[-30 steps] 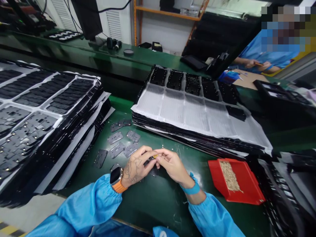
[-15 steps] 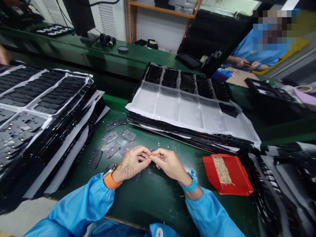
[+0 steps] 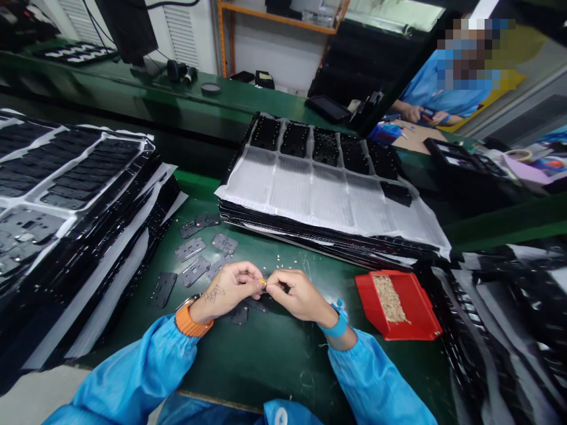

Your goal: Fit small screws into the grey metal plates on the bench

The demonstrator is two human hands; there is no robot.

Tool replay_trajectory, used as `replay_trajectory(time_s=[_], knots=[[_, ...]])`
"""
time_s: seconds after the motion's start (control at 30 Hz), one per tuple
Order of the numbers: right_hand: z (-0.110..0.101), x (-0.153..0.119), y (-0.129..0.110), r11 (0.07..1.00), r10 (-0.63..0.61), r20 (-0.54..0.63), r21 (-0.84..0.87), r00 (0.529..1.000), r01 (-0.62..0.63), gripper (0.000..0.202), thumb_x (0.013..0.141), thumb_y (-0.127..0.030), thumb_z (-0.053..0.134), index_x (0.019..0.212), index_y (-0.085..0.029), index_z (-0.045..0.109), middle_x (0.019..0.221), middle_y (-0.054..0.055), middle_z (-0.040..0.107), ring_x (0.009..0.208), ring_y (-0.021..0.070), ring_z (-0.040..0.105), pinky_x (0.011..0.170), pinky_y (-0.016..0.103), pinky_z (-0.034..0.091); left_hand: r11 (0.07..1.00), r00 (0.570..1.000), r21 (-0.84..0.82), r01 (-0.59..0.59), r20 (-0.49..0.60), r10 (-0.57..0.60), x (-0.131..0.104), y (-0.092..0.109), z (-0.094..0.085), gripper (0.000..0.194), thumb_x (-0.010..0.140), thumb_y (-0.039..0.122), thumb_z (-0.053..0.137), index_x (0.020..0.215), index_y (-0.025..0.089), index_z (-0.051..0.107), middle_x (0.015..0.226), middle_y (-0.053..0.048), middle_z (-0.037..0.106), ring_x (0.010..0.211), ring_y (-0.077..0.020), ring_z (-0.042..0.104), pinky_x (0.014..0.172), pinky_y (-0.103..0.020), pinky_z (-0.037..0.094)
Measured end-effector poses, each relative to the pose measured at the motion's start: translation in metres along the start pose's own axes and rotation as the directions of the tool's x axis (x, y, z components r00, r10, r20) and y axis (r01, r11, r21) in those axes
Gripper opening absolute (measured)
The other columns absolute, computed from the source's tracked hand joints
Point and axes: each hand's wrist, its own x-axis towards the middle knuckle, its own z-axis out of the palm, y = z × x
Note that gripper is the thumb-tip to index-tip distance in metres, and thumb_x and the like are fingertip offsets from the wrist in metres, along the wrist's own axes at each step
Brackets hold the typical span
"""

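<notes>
My left hand (image 3: 228, 290) and right hand (image 3: 295, 293) meet fingertip to fingertip, both pinched shut on a tiny yellow part (image 3: 263, 284) low at centre. Loose grey plates (image 3: 191, 249) lie at ten o'clock, a red tray (image 3: 414, 310) at three, stacked black trays (image 3: 328, 195) at twelve.

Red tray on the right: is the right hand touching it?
Apart. The head view shows the right hand up against the left hand, with bare green table between it and the red tray.

Red tray (image 3: 414, 321) (holding tan bits), stacked black trays (image 3: 319, 227), co-worker (image 3: 436, 97).
</notes>
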Motion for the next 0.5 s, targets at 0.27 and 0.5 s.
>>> replay_trajectory(time_s=[0.27,0.5], knots=[[-0.008,0.0,0.016,0.977,0.135,-0.078,0.175,0.988,-0.119,0.028,0.093,-0.035,0.054,0.071,-0.017,0.053,0.059,-0.002,0.05,0.054,0.0107,0.044,0.052,0.022,0.035,0.938,0.982,-0.31,-0.155,-0.153,0.112,-0.016,0.028,0.009,0.026,0.076,0.034,0.08,0.084,0.014,0.066,0.079,-0.003,0.062,0.062,-0.0079,0.053,0.057,-0.021,0.046],[-0.008,-0.001,0.016,0.98,0.134,-0.056,0.154,0.989,-0.124,0.034,0.096,-0.039,0.053,0.071,-0.017,0.053,0.06,-0.001,0.05,0.055,0.0117,0.045,0.054,0.023,0.036,0.892,0.901,-0.252,-0.376,0.125,0.415,-0.092,0.078,0.04,0.03,0.085,0.056,0.063,0.072,0.029,0.069,0.053,-0.004,0.055,0.055,-0.0192,0.058,0.051,-0.035,0.049]])
